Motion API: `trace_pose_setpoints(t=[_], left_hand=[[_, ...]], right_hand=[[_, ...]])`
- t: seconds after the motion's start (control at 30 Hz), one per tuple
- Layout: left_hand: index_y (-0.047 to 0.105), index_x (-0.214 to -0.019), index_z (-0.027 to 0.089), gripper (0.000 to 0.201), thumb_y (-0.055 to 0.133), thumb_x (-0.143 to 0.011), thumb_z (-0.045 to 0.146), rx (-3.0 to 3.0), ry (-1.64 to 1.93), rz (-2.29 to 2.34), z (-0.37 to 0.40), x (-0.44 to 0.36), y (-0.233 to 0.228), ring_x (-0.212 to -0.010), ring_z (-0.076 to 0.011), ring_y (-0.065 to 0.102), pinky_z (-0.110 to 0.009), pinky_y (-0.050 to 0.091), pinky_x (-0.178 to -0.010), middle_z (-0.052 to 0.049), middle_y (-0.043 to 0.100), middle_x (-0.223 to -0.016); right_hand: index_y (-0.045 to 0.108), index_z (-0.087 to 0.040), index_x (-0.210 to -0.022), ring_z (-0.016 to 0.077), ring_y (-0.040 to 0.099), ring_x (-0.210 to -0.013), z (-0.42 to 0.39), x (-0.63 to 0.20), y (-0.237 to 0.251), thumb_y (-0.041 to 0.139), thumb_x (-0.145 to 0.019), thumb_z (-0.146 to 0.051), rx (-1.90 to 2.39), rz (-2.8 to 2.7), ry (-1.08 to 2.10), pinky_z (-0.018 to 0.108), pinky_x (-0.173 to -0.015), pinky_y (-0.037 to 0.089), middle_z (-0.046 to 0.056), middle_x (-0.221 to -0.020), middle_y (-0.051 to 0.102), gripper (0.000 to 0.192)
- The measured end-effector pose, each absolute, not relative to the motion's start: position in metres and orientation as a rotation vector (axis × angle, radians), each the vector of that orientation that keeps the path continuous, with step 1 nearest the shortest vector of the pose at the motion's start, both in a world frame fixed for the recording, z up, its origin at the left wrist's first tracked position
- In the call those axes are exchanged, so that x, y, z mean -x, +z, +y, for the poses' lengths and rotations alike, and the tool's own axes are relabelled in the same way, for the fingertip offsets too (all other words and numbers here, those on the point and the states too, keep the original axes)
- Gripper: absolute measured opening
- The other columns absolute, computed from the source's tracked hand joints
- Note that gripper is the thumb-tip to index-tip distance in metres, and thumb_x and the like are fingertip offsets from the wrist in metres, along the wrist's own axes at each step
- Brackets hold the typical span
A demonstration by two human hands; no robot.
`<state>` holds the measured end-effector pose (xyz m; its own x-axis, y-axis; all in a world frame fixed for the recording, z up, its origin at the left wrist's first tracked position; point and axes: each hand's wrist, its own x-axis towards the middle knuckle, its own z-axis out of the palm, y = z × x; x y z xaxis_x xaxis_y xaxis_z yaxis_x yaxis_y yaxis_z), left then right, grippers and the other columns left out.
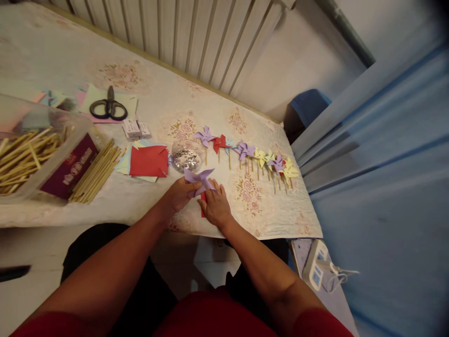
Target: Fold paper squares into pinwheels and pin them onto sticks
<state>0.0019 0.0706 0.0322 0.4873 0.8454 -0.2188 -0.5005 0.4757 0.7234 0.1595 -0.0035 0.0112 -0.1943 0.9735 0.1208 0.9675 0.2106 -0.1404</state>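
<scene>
Purple paper (pixel 200 179) with turned-up tips above the bench (pixel 213 106): shaping its vanes seems the step in hand.
A bundle of sticks (pixel 94 173) and a red notched sheet (pixel 149 160) lie left; the left hand (pixel 178 194) clamps its fingers on the purple paper, near a clear dish (pixel 201 152) of shiny parts (pixel 189 162); the right hand (pixel 216 206) spreads its fingers at the paper's right side, over a red piece (pixel 203 212), whether pinching I cannot tell; mounted pinwheels (pixel 244 150) lie right. The next move probably calls for gathering the folded tips at the centre.
</scene>
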Motion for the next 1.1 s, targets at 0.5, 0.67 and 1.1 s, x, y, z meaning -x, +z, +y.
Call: trace_pose_setpoints(t=[0.5,0.67,1.1], left_hand=[[0.067,-0.078,0.009,0.024,0.081,-0.061,0.000,-0.314,1.066,0.652,0.030,0.020,0.012,-0.064,-0.0135,0.066,-0.028,0.058,-0.068,-0.004,0.071,-0.070],[0.067,-0.080,0.010,0.020,0.073,-0.069,-0.006,-0.283,1.040,0.669,0.033,0.018,0.016,-0.065,-0.0146,0.068,-0.029,0.060,-0.067,-0.005,0.071,-0.072],[0.067,-0.082,0.009,0.018,0.067,-0.074,-0.008,-0.274,1.050,0.650,0.035,0.018,0.011,-0.066,-0.0138,0.068,-0.029,0.062,-0.069,-0.005,0.071,-0.072]], right_hand=[[0.039,-0.001,-0.153,0.0350,0.029,-0.154,-0.001,-0.159,0.001,0.049,-0.102,-0.048,1.859,-2.250,-0.031,0.055,-0.124,0.023,0.026,-0.162,0.034,0.069],[0.037,-0.001,-0.154,0.0352,0.029,-0.154,-0.007,-0.163,-0.006,0.051,-0.101,-0.049,1.818,-2.246,-0.044,0.056,-0.123,0.025,0.028,-0.163,0.032,0.073],[0.039,-0.003,-0.154,0.0376,0.027,-0.154,-0.021,-0.171,-0.007,0.049,-0.100,-0.053,1.842,-2.309,-0.059,0.057,-0.122,0.022,0.026,-0.163,0.033,0.074]])
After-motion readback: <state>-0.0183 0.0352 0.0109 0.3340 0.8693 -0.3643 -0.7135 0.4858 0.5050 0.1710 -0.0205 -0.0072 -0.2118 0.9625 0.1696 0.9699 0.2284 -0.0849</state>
